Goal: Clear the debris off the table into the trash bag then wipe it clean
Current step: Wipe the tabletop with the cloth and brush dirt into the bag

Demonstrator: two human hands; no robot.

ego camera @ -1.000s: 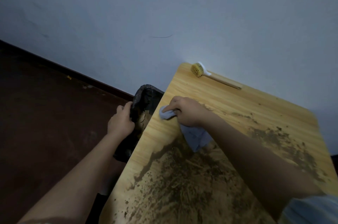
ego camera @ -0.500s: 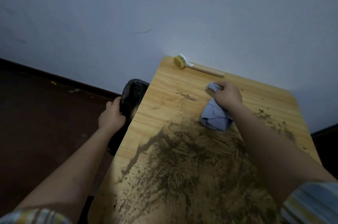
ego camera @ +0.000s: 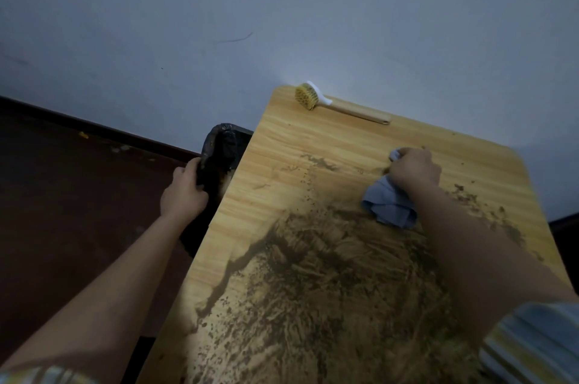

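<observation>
Wooden table (ego camera: 313,139): near half coated in smeared brown dirt (ego camera: 329,283). Crumpled blue cloth (ego camera: 390,203) lies at the dirt's far edge. Black trash bag (ego camera: 216,152) hangs open beside the left edge.

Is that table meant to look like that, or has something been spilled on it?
Spilled: brown dirt is smeared over the near half of the table, with streaks and crumbs farther out. The far strip by the brush looks cleaner.
</observation>
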